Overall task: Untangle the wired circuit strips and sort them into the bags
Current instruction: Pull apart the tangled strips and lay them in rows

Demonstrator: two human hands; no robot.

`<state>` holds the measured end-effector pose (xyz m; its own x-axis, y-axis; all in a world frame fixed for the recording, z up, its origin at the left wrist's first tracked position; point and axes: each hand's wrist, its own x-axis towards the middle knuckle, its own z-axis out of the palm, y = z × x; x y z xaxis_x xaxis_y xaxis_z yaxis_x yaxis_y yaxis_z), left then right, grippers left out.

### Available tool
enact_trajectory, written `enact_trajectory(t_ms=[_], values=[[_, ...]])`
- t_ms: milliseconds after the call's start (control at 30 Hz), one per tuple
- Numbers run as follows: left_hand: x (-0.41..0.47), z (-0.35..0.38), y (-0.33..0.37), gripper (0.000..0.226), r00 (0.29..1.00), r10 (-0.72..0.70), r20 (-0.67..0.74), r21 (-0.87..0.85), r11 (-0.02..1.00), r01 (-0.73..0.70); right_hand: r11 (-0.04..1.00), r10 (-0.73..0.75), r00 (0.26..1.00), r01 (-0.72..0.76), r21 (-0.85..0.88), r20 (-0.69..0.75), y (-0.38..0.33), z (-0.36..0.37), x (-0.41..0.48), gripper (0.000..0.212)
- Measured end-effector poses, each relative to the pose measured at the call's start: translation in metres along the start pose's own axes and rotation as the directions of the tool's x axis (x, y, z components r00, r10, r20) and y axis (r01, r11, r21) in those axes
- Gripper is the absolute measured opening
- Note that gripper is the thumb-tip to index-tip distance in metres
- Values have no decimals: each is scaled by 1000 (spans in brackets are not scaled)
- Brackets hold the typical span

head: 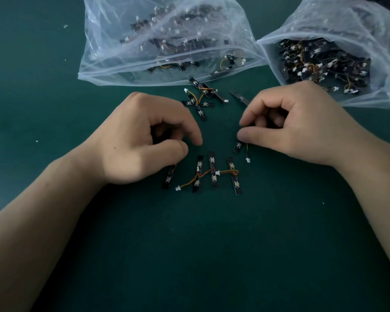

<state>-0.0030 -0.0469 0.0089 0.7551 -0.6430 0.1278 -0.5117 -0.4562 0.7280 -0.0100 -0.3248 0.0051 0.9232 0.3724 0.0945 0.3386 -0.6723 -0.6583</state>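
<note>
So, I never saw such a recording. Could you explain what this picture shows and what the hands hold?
No machine: a person works with bare hands, and a camera worn on the head looks down at them. On the green table lie two clear plastic bags, the left bag and the right bag, both holding black circuit strips with coloured wires. Before them lies a tangled cluster; nearer, a row of strips lies side by side. The right hand pinches one strip. The left hand curls over another strip; whether it holds it is unclear.
</note>
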Motion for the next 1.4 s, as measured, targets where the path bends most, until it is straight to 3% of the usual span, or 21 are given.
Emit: enact_trajectory(t_ms=[200,367,500,800,1400], values=[[1,7,1,15,996,71,-47,128,990,-64,999,-3,988,-3,37,155,-2,-14,-5,46],[3,6,-2,10,1000,21,-20,77,997,-20,998,-59,965,48,48,255,-12,-6,-7,31],[3,7,-4,8,1000,5,-7,55,998,-5,994,-64,976,42,104,210,-12,-3,-7,15],[5,7,-6,6,999,37,11,66,997,-38,997,-56,986,46,61,159,-15,7,-6,7],[5,8,-9,11,999,46,13,68,997,-47,997,-67,989,63,34,135,-14,9,-6,10]])
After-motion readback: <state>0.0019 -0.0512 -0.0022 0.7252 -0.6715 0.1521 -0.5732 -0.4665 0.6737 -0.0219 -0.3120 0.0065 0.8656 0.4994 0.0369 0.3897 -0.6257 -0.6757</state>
